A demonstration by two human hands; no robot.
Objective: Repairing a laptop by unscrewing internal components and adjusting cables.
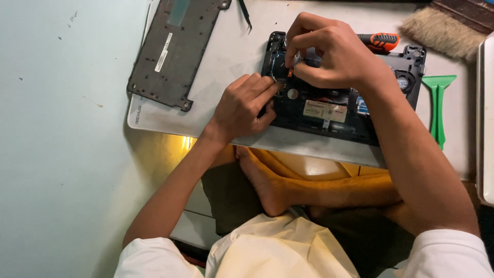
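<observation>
Right hand (329, 54) pinches a small orange-tipped part (290, 72) over the opened laptop base (329, 110), frame centre; left hand (244, 105), fingers curled, presses just lower left.

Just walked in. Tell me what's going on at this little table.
A person sitting cross-legged works on an opened laptop base on a low white table. The left hand presses on its left edge. The right hand pinches something small over the upper-left corner; what it is can't be made out. The removed bottom cover lies to the left, and an orange-handled screwdriver, a green pry tool and a brush lie to the right.
</observation>
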